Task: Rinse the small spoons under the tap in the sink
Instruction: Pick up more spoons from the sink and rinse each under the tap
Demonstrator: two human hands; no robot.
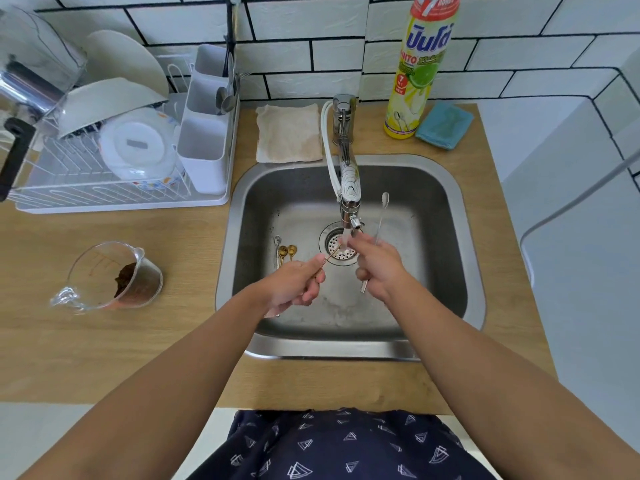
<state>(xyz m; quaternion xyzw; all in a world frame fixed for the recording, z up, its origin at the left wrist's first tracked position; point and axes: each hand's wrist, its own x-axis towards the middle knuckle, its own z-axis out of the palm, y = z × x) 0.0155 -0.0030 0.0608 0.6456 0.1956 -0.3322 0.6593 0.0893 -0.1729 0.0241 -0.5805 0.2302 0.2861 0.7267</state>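
Water runs from the chrome tap point(349, 188) onto the drain of the steel sink point(446, 216). My left hand point(298, 285) pinches the thin handle of a small gold spoon point(331, 253) whose bowl reaches into the stream. My right hand point(379, 268) grips a long silver spoon point(382, 216) upright, its bowl pointing away from me, while its fingertips touch the gold spoon's bowl under the water. Three more small spoons point(284, 252), one silver and two gold, lie on the sink floor left of the drain.
A dish rack point(104, 188) with plates and a white cutlery holder point(204, 133) stands at the back left. A glass jug point(114, 275) with brown residue lies on the wooden counter. Behind the sink are a cloth point(288, 133), a detergent bottle point(420, 64) and a blue sponge point(444, 124).
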